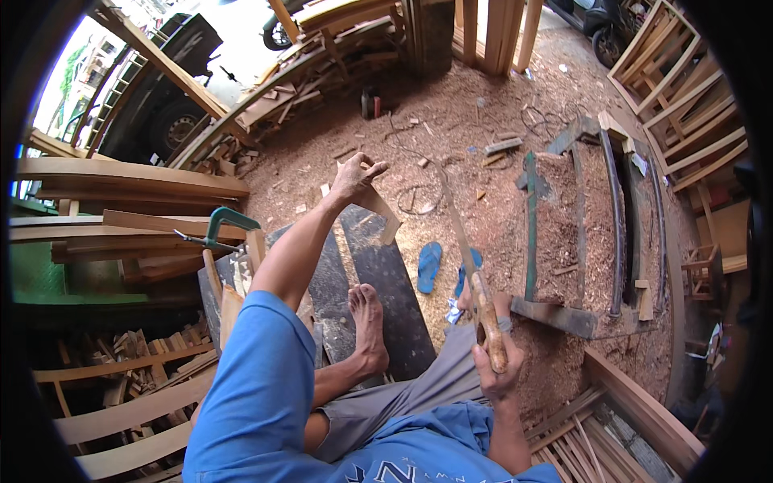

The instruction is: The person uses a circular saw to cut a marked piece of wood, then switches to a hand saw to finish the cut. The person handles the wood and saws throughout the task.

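My left hand is stretched out ahead, its fingers closed on one end of a short, flat piece of light wood. That piece angles down and right above the far end of a dark workbench. Low on the right, my right hand is wrapped round the worn wooden handle of a handsaw. Its long, narrow blade points away from me, apart from the wood. My bare foot rests on the bench, beside a thin pale wooden strip.
Blue sandals lie on the shaving-covered floor. A green clamp stands left of the bench, near stacked curved boards. To the right is a metal frame; wooden frames lean behind it. A wooden crate sits near right.
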The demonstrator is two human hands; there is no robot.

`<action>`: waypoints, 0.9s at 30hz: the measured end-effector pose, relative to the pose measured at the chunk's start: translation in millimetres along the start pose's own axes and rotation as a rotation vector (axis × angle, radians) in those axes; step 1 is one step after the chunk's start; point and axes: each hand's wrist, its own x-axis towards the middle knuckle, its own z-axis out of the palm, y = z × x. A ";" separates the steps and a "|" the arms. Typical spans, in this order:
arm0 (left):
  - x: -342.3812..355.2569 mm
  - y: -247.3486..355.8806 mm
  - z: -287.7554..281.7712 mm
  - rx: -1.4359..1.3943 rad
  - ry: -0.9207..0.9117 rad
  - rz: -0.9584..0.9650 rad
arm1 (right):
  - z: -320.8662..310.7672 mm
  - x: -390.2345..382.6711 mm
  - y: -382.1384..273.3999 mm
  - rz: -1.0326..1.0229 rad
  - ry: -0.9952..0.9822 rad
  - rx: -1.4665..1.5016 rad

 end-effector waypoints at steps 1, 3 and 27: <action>-0.1 -7.1 17.4 0.063 -0.019 -0.010 | -1.8 -0.3 1.4 -0.008 -0.013 0.001; -4.5 -19.9 42.2 0.223 -0.159 0.043 | -4.0 -0.1 1.1 0.053 -0.060 -0.033; -129.9 -41.6 145.9 0.334 0.242 0.021 | 0.5 30.2 -32.2 0.116 -0.144 -0.088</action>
